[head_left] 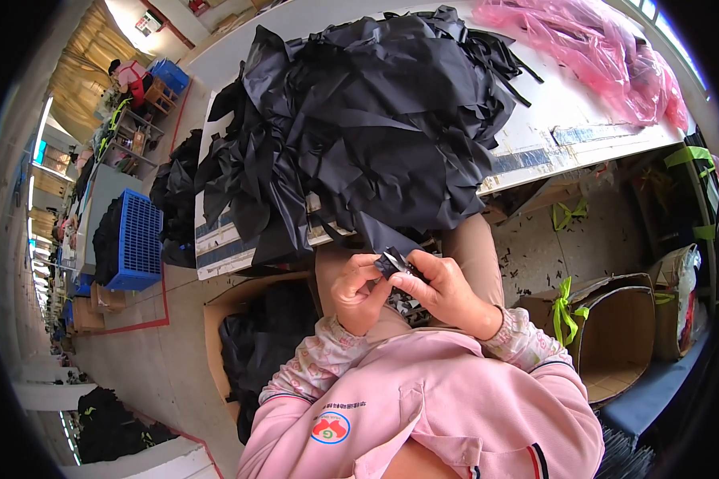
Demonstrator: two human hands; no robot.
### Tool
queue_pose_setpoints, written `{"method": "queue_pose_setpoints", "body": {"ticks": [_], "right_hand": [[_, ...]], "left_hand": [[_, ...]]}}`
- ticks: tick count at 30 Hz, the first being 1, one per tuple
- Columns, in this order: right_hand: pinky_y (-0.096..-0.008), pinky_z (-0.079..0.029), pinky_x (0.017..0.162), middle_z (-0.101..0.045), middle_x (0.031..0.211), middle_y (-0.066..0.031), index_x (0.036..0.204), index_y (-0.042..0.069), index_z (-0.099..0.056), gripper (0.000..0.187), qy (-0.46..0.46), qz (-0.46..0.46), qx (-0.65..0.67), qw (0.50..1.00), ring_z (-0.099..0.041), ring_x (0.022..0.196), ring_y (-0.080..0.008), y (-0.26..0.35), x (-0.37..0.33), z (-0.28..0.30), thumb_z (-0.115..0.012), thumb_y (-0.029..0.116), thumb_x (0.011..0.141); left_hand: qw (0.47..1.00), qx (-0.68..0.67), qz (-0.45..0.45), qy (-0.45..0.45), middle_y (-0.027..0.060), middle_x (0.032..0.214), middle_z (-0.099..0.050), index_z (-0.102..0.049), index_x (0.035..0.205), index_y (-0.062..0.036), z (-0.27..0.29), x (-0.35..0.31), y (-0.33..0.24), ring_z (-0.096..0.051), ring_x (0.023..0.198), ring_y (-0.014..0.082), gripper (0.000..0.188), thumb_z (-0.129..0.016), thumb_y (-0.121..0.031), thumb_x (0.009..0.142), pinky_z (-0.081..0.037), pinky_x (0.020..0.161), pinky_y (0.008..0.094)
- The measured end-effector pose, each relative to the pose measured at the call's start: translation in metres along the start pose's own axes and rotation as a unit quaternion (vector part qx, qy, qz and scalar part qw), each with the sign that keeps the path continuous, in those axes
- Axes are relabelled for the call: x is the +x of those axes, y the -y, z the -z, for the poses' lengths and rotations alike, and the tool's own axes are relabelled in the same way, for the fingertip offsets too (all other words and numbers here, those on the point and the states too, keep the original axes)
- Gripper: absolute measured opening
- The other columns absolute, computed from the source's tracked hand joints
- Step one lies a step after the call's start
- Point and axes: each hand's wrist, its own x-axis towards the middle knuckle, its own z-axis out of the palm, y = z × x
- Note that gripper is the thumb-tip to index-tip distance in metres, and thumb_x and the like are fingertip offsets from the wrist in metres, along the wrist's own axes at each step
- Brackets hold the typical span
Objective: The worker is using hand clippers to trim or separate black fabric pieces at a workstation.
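Head-worn fisheye view, downward (left hand, right hand near).

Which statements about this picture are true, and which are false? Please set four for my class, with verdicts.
1. The left hand and right hand both hold a small dark piece. True.
2. The largest black heap lies on the floor. False: it lies on the white table.
3. Pink plastic lies on the table, right of the heap. True.
4. The large blue crate stands at the person's right. False: it stands at the left.
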Motion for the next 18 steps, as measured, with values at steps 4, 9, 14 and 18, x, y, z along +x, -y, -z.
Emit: {"method": "queue_pose_setpoints", "body": {"ticks": [4, 9, 14, 18], "right_hand": [[-0.0311, -0.033, 0.044, -0.036, 0.056, -0.0091, 0.073, -0.002, -0.049, 0.038, 0.011, -0.036, 0.014, 0.999, -0.03, 0.054, -0.0117, 0.001, -0.002, 0.003, -0.069, 0.026, 0.09], [-0.0311, -0.033, 0.046, -0.039, 0.057, -0.0036, 0.074, -0.002, -0.052, 0.038, 0.037, -0.097, 0.066, 0.992, -0.034, 0.056, -0.0089, 0.004, -0.002, 0.017, -0.069, 0.029, 0.09], [-0.0308, -0.035, 0.048, -0.044, 0.059, -0.0047, 0.076, -0.002, -0.054, 0.042, 0.114, -0.095, 0.029, 0.988, -0.036, 0.058, -0.0088, 0.003, 0.003, 0.034, -0.068, 0.035, 0.089], [-0.0363, -0.04, 0.05, -0.052, 0.058, -0.0113, 0.076, -0.001, -0.053, 0.043, 0.141, -0.024, -0.071, 0.987, -0.049, 0.051, -0.0234, 0.013, 0.006, 0.039, -0.069, 0.037, 0.087]], "left_hand": [[1.0, -0.017, -0.013, 0.006, 0.0084, 0.101, -0.063, -0.067, 0.093, 0.0008, 0.0, 0.001, 0.001, -0.059, 0.074, 0.0085, 0.015, -0.069, 0.008, 0.08, -0.044, 0.059, 0.0194], [0.983, -0.151, 0.07, 0.071, 0.0079, 0.101, -0.06, -0.064, 0.095, 0.0039, 0.01, 0.01, -0.003, -0.059, 0.09, 0.0128, 0.016, -0.062, 0.013, 0.082, -0.048, 0.078, 0.024], [0.955, -0.23, 0.106, 0.152, 0.0071, 0.101, -0.058, -0.063, 0.098, 0.0055, 0.023, 0.02, 0.001, -0.058, 0.094, 0.0141, 0.017, -0.059, 0.013, 0.084, -0.046, 0.085, 0.0263], [0.936, -0.258, 0.147, 0.19, 0.0063, 0.101, -0.058, -0.063, 0.098, 0.0053, 0.028, 0.02, 0.001, -0.058, 0.093, 0.013, 0.015, -0.061, 0.01, 0.085, -0.046, 0.083, 0.0249]]}}
